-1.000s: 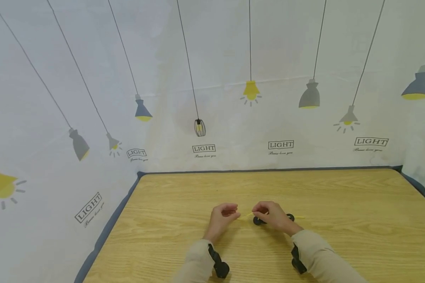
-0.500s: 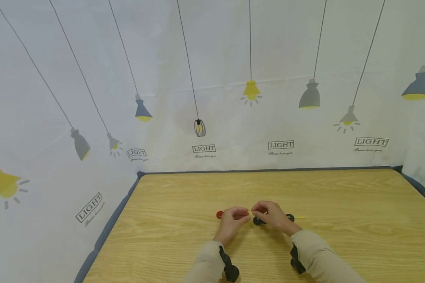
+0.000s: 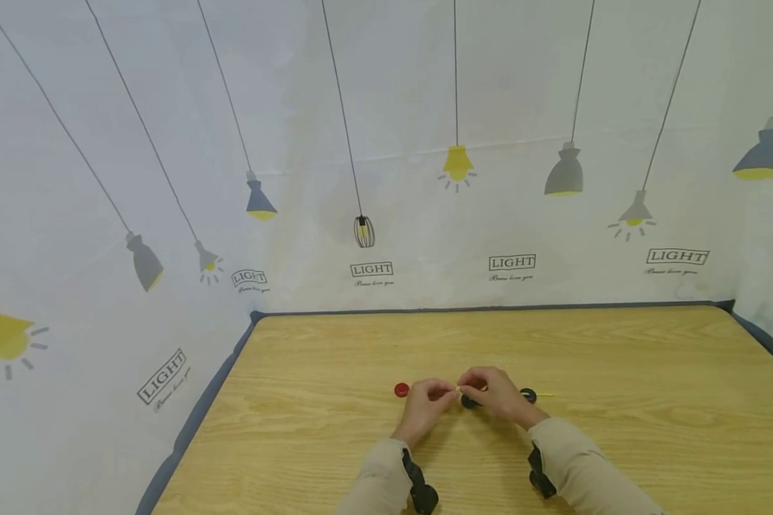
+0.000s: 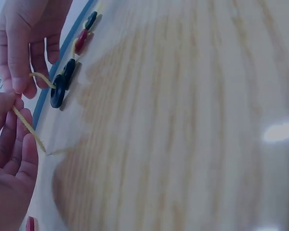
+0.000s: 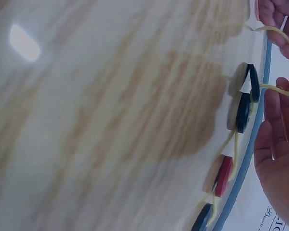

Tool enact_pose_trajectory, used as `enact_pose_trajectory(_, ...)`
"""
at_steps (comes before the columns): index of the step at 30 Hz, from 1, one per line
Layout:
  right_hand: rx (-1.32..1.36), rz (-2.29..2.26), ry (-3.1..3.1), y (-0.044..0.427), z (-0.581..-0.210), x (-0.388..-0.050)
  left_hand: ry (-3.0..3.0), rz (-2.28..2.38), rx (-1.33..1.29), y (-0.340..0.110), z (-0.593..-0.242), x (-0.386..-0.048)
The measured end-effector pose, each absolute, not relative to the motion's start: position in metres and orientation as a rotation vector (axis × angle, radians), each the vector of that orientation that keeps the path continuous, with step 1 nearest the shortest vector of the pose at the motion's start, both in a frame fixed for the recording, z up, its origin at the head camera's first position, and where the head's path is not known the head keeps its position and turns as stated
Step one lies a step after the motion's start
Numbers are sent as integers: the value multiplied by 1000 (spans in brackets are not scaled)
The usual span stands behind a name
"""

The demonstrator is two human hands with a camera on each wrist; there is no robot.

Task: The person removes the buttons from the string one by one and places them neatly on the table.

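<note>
In the head view my left hand [image 3: 423,411] and right hand [image 3: 497,395] meet at the fingertips over the table. Both pinch a yellow string [image 4: 37,138], whose free end hangs below my left fingers in the left wrist view. From my right fingertips the string [image 5: 274,88] runs through a dark button [image 5: 254,83]. Beyond it on the same string are another dark button [image 5: 243,113], a red button [image 5: 224,176] and a further dark one [image 5: 202,219]. Most of these are hidden behind my right hand in the head view.
A separate red button [image 3: 402,390] lies on the wooden table [image 3: 335,350] just left of my left hand. At the right, a yellow string end [image 3: 546,395] extends past a dark button [image 3: 528,395]. A pale lamp-printed curtain [image 3: 425,214] stands around the table.
My left hand has moved right, bringing its fingertips to my right ones at the string. The red button at the left has come into sight. My right hand has barely moved.
</note>
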State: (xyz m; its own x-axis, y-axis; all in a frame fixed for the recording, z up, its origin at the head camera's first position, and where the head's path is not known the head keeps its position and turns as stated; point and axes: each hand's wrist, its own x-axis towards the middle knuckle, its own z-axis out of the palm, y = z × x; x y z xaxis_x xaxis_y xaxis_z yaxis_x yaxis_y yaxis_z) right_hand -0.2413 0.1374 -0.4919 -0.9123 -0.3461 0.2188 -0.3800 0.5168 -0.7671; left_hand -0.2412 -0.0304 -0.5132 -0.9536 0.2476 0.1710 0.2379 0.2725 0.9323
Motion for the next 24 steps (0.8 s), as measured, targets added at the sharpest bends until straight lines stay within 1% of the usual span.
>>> enact_pose_trajectory(7, 666, 1338, -2721, 139, -496, -244, 2432, 1877, 410, -27, -506, -241)
enact_pose_trajectory(14, 700, 1309, -2729, 140, -499, -244, 2404, 1907, 415, -28, -501, -241)
enact_pose_trajectory(24, 643, 1335, -2734, 143, -499, -247, 2436, 1807, 389, -44, -512, -244)
